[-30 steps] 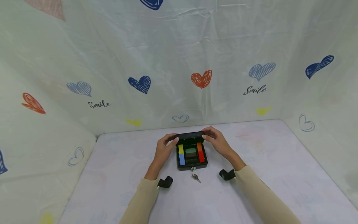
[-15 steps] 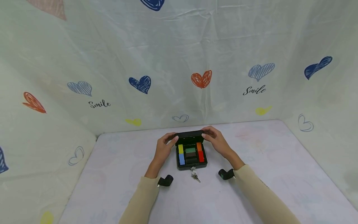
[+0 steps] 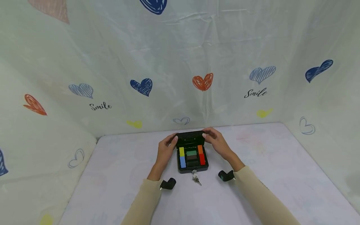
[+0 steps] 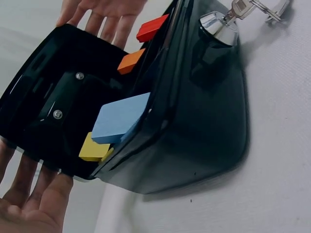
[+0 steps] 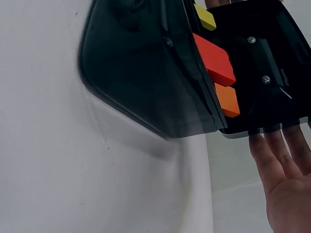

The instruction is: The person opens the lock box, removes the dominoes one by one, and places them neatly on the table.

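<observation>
A small black metal lock box (image 3: 193, 171) sits on the table with its hinged lid (image 3: 190, 141) raised. My left hand (image 3: 164, 153) holds the lid's left side, thumb in front and fingers behind. On the right side, my right hand (image 3: 218, 143) holds the lid the same way. Inside the box, a yellow block (image 3: 181, 152) and a blue block (image 3: 182, 162) line the left; an orange block (image 3: 200, 149) and a red block (image 3: 202, 159) line the right. Green (image 3: 192, 153) and dark brown pieces lie between them. Keys (image 3: 196, 178) hang from the front lock.
A white table (image 3: 118, 175) bears the box. Behind it and at both sides hangs a pale sheet (image 3: 174, 56) printed with hearts and "Smile". A black wrist camera (image 3: 168, 183) sticks out at the left sleeve, another black camera (image 3: 225, 176) at the right.
The lid has swung slightly further up and back, showing more of its inner face. Both hands have moved with it. The box and blocks stay in place.
</observation>
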The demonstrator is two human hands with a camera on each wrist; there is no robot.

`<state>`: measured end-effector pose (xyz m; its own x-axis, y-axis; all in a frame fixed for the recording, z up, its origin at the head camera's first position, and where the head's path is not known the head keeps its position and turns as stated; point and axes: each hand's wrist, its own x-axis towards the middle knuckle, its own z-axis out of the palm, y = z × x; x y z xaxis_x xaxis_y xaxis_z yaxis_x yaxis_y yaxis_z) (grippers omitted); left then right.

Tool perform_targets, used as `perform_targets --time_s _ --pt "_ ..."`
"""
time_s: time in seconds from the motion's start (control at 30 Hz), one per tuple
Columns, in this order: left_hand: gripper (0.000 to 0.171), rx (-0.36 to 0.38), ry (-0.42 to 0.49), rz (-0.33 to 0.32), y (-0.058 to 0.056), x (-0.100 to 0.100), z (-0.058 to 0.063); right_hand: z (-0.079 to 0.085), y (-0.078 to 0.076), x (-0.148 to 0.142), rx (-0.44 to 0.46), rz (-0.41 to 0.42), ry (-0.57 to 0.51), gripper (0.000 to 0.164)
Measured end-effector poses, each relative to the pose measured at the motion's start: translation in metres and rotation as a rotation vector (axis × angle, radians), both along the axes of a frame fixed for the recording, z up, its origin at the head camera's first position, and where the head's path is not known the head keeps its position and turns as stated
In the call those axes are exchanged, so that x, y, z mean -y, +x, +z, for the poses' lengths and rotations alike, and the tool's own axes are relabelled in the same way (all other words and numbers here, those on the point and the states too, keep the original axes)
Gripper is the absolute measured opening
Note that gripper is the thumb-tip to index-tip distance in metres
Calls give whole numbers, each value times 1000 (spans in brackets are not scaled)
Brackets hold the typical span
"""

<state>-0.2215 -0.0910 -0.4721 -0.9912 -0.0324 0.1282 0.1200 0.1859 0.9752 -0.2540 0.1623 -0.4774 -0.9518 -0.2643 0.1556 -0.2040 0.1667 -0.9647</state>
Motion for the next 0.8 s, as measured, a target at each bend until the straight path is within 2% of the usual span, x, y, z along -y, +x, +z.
perform_targets --time_s 0.1,0.13,0.3,0.47,0.57,0.8 --pt "42 -4 2 17 -7 1 -14 0 -1 1 16 -17 -2 38" --pt "43 -9 0 21 -8 1 -15 0 -2 2 20 -26 2 38" --pt "43 -4 -10 59 -9 -2 -14 -2 -3 6 11 -73 25 40" --pt "43 20 -1 75 -10 -4 -13 -6 -2 10 -45 -111 48 40" --pt "44 27 -4 82 -11 -5 -12 -9 -2 12 -88 -122 57 39" --pt "43 35 -11 100 -13 -6 -13 -12 -1 13 -102 -133 39 39"
